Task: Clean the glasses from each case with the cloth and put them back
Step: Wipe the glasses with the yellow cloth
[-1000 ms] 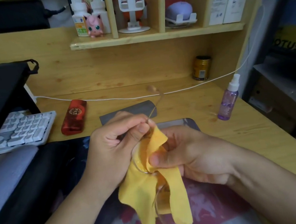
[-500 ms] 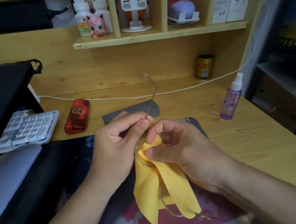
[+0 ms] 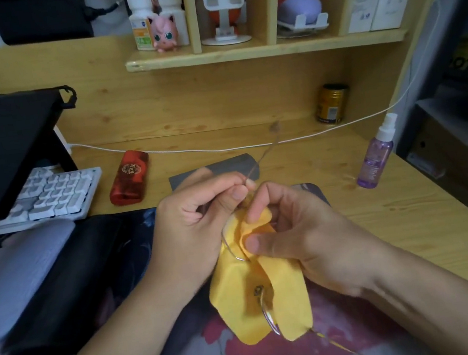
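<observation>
At the far left a white-keyed computer keyboard [image 3: 50, 195] lies partly under a black stand; beside it, on the light wooden desk [image 3: 410, 213], rests a red oblong glasses case [image 3: 130, 177]; a flat grey rectangular case [image 3: 225, 168] lies farther right, partly hidden behind the hands. The left hand [image 3: 199, 220] is held above the desk's front edge; its thumb and forefinger are curled and pinch the thin-rimmed metal glasses [image 3: 233, 252] at the hinge, with one temple arm angled up and away toward the back of the desk. The yellow microfibre cloth [image 3: 243, 304] is draped over the glasses and hangs below both hands; one lens rim shows at the cloth's lower edge. The right hand [image 3: 303, 236] has its fingers curled; its thumb and fingers pinch the cloth over the upper lens. Farther right stand a gold-coloured tin can [image 3: 331, 104] against the back panel and a purple clear-plastic spray bottle [image 3: 377, 154] near the right edge.
</observation>
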Tool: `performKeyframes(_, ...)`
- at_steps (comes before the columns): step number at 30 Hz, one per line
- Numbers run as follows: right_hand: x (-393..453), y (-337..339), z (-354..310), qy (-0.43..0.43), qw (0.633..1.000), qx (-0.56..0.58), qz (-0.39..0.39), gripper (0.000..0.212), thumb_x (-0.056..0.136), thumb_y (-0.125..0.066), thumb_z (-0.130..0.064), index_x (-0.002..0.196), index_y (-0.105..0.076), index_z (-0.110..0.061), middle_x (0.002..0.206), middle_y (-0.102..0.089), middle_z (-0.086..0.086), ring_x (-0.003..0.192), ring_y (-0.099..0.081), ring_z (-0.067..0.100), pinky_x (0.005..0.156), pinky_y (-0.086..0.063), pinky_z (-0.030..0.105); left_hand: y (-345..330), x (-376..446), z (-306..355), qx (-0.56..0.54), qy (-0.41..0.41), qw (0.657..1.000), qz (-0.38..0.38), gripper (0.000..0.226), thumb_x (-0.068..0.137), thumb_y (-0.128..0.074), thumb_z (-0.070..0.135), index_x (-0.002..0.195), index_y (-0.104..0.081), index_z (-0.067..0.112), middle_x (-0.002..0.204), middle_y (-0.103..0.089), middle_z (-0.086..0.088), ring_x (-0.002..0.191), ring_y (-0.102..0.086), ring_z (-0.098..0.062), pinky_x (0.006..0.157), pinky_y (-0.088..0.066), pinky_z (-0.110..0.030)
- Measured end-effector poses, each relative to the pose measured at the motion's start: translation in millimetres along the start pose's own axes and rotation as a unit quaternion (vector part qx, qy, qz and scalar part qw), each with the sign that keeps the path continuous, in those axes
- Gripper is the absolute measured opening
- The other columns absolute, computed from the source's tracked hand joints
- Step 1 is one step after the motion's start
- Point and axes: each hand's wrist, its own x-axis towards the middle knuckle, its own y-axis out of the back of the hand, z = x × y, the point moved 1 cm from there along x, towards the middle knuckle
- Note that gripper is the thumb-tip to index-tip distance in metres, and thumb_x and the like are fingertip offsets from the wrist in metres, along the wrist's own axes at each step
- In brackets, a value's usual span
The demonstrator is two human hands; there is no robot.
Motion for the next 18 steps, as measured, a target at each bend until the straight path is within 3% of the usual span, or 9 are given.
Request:
performKeyframes(3, 0.4, 3.4, -4.3, -0.021, 0.999, -0.002, -0.042, 0.032, 0.073, -0.071, 0.011, 0.078, -0.058, -0.017, 0.076, -0.055, 0.003, 0.069, -0.054, 0.016, 0.062, -0.05, 0.025, -0.7, -0.9, -2.5, 0.014, 0.0, 1.0, -0.014, 0.012, 0.092, -0.066, 0.025, 0.095, -0.078, 0.026, 0.089, -0.071, 0.003, 0.087, -0.068, -0.02, 0.078, -0.054, -0.027)
performKeyframes(8, 2.6, -4.4, -4.6, 0.001, 1.0, 0.018, 0.006, 0.035, 0.078, -0.075, 0.006, 0.084, -0.042, -0.003, 0.077, -0.05, 0.009, 0.072, -0.05, 0.019, 0.063, -0.048, 0.026, -9.3, -1.9, -0.5, 0.019, 0.001, 1.0, -0.024, 0.009, 0.092, -0.069, 0.026, 0.09, -0.077, 0.028, 0.085, -0.07, 0.01, 0.083, -0.065, -0.02, 0.078, -0.051, -0.023)
performKeyframes(13, 3.9, -3.3, -1.6, 0.03, 0.997, 0.051, 0.048, 0.029, 0.089, -0.067, -0.002, 0.083, -0.043, -0.016, 0.072, -0.055, 0.001, 0.065, -0.053, 0.014, 0.06, -0.046, 0.027, -10.8, 0.5, 0.3, -0.008, 0.02, 1.0, -0.005, 0.013, 0.093, -0.066, 0.022, 0.092, -0.077, 0.029, 0.088, -0.073, 0.012, 0.086, -0.067, -0.015, 0.079, -0.049, -0.019)
performKeyframes(16, 3.4, -0.1, -3.5, -0.019, 0.994, 0.106, 0.023, 0.028, 0.092, -0.062, 0.005, 0.088, -0.045, -0.016, 0.075, -0.059, 0.005, 0.065, -0.056, 0.018, 0.059, -0.049, 0.03, -7.5, 1.9, 0.9, -0.036, 0.043, 0.998, 0.002, 0.012, 0.09, -0.066, 0.019, 0.094, -0.077, 0.023, 0.088, -0.074, 0.008, 0.086, -0.068, -0.011, 0.077, -0.05, -0.016)
performKeyframes(18, 2.1, 1.4, -5.1, -0.043, 0.994, 0.095, -0.012, 0.032, 0.084, -0.067, 0.01, 0.094, -0.045, -0.01, 0.078, -0.057, 0.009, 0.069, -0.055, 0.022, 0.062, -0.049, 0.031, -5.1, 1.8, -0.8, -0.017, 0.024, 1.0, -0.005, 0.01, 0.091, -0.069, 0.019, 0.092, -0.078, 0.023, 0.088, -0.074, 0.007, 0.085, -0.068, -0.015, 0.076, -0.052, -0.021)
